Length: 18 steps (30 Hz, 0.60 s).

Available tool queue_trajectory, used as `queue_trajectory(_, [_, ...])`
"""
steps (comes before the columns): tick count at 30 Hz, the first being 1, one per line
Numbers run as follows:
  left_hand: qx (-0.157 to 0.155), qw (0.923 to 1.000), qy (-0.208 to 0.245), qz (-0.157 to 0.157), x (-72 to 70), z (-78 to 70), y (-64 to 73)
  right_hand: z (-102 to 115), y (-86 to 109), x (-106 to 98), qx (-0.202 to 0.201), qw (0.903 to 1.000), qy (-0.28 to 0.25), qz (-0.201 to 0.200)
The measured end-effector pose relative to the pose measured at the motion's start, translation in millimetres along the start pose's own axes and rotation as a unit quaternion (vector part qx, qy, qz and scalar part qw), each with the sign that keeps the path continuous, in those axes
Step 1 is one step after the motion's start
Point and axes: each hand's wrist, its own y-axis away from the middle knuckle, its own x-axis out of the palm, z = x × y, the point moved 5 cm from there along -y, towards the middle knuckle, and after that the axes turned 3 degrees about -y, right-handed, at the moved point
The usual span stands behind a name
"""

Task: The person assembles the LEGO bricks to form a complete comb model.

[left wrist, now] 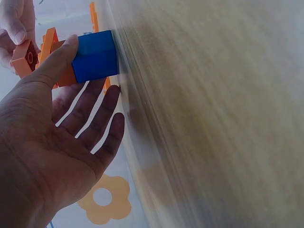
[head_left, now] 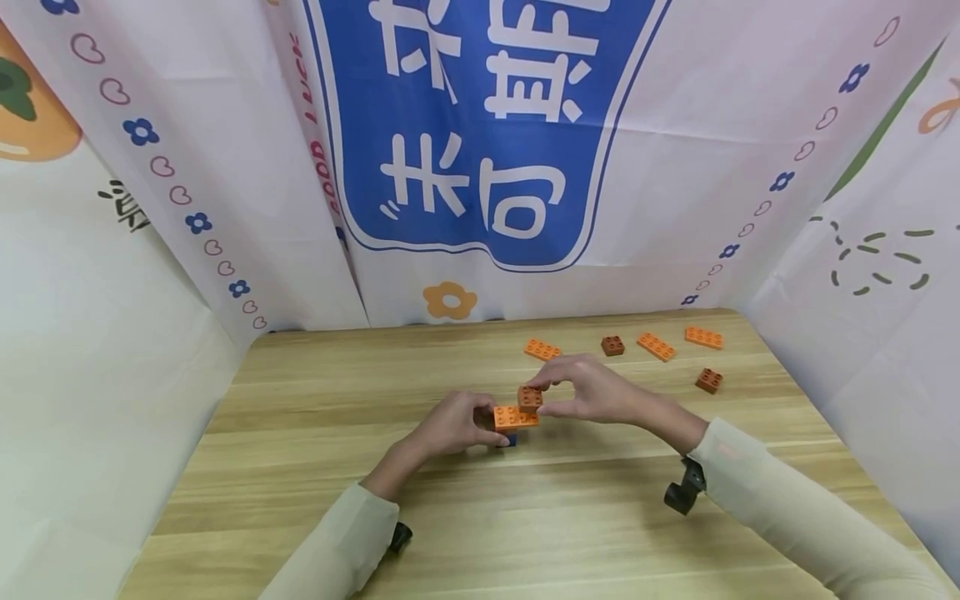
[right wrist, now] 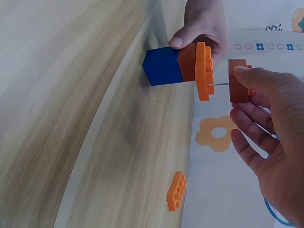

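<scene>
Stack (right wrist: pixel 183 65) (blue blk (right wrist: pixel 162 66), brown blk (right wrist: pixel 187 61), orange plate (head_left: pixel 512 419) on top) is held mid tbl (head_left: pixel 337 442) by L hand (head_left: pixel 452 425), thumb & fingers clamped on it. Brown brick (head_left: pixel 530 399) is pinched by R hand (head_left: pixel 588 392), just above plate's right end, w/ gap.

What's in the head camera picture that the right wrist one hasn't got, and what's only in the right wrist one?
Only the head view: two loose brown bricks and the person's pale sleeves.

Only the right wrist view: a clear gap between the held brick and the orange plate atop the stack.

Both: the left hand gripping that stack, the right hand pinching its brick, the blue block at the stack's bottom, a loose orange piece, and a flower picture.
</scene>
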Motion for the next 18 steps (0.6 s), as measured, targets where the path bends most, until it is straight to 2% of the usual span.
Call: queue_trajectory(18, [0.008,0.9999,0.011,0.000,-0.2,0.3,-0.1,3,-15.6,18,0.005,0.9992,-0.039,0.011])
